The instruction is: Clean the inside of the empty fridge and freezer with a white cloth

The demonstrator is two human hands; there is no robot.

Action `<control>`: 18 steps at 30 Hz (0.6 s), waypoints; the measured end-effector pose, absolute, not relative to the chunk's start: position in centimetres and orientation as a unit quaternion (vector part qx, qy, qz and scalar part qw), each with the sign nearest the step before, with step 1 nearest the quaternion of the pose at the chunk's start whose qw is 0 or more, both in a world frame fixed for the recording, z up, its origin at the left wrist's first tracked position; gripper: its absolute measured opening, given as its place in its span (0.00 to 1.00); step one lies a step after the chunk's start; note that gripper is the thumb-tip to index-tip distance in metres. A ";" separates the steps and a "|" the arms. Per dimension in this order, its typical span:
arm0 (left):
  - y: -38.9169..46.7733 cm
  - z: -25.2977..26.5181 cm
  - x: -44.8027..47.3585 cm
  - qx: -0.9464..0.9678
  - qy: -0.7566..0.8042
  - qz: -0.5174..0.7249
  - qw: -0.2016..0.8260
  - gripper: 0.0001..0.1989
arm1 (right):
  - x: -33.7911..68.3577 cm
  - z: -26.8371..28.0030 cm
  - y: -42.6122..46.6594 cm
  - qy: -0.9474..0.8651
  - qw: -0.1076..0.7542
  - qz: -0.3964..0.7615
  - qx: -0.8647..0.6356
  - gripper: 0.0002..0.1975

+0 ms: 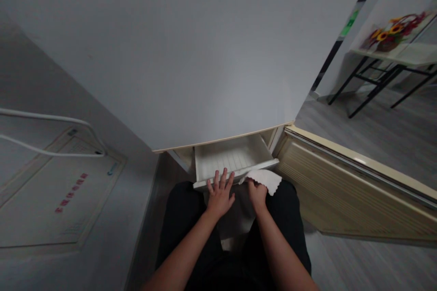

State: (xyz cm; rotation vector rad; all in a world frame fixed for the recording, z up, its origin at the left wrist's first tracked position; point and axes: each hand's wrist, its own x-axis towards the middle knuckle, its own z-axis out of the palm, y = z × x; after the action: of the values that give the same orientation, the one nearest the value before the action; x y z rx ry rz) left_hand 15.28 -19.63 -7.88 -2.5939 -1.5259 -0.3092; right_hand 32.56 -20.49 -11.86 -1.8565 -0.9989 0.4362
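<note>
A shallow white drawer (pixel 223 158) with a ribbed floor is pulled partway out from a pale cabinet-like unit (pixel 211 68), just in front of my knees. My left hand (pixel 219 199) lies with its fingers spread over the drawer's front edge. In my right hand (pixel 258 194) is a white cloth (pixel 268 178) with a scalloped edge, held at the right part of the drawer front. The fingers curl round the cloth, and some of them are hidden beneath it.
An open cream door (pixel 348 186) with a ribbed inner panel stands at the right. On the left wall are a cover panel (pixel 64 191) with red characters and a white looped rail (pixel 51 118). A table (pixel 409 54) with flowers (pixel 392 32) stands behind at the far right.
</note>
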 end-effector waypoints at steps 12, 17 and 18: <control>-17.6 -7.6 14.7 -0.853 -0.509 -0.088 0.074 0.44 | 32.7 -10.5 -16.7 -0.231 0.640 0.254 -0.687 0.25; -19.2 -8.3 16.3 -0.837 -0.536 -0.091 0.058 0.49 | 31.9 -9.6 -16.8 -0.155 0.689 0.252 -0.662 0.39; -19.6 -8.4 16.8 -0.832 -0.544 -0.094 0.054 0.50 | 31.9 -9.6 -16.8 -0.160 0.694 0.251 -0.656 0.39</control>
State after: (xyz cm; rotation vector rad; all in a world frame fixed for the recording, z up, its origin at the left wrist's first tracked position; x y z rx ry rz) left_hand 16.77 -19.58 -8.44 -2.5275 -1.6524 -0.2856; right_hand 31.85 -16.78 -9.61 -1.4645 -0.3567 0.5603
